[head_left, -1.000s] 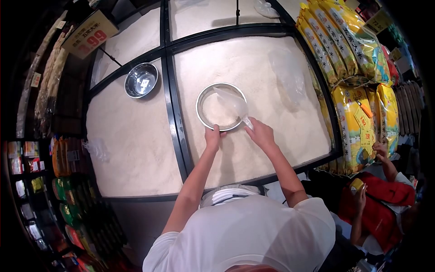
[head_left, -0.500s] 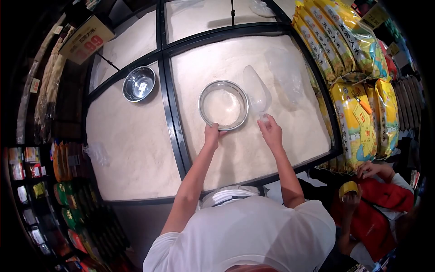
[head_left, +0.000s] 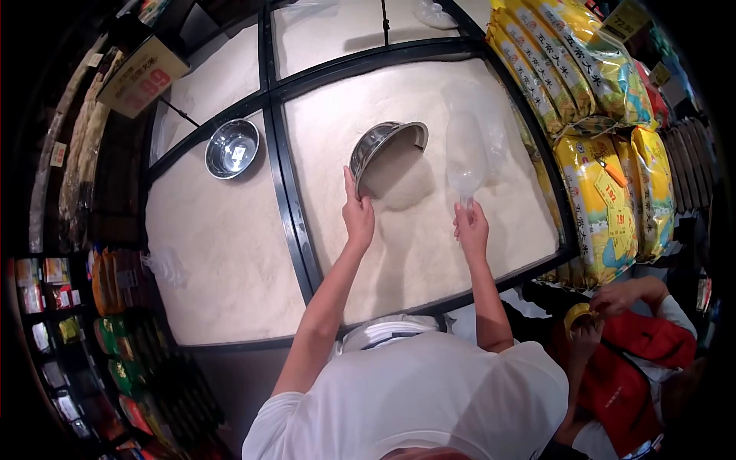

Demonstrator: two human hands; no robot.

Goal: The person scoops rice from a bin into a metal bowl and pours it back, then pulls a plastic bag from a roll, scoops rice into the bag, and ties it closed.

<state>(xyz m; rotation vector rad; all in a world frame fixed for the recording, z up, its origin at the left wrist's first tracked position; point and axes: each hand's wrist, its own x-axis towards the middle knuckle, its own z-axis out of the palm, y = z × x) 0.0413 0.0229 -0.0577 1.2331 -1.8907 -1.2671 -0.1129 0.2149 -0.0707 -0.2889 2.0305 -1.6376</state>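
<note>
My left hand (head_left: 358, 215) grips a shiny metal bowl (head_left: 376, 147) by its near left edge. The bowl is tipped on its side, its mouth facing right and down over the white rice (head_left: 330, 253), and rice lies heaped at its opening. In my right hand (head_left: 471, 226) is the handle of a clear plastic scoop (head_left: 466, 153), fingers closed round it. The scoop points away from me, low over the rice to the right of the bowl.
Black dividers (head_left: 287, 192) split the rice bin. A second metal bowl (head_left: 232, 149) sits in the left section beside a price sign (head_left: 143, 77). Yellow rice bags (head_left: 594, 199) stack at the right. At lower right, a person in a red vest (head_left: 625, 383) holds a yellow tape roll (head_left: 580, 316).
My left hand has tipped the bowl from upright onto its side, and its rice has come out. My right hand has moved the scoop a little to the right.
</note>
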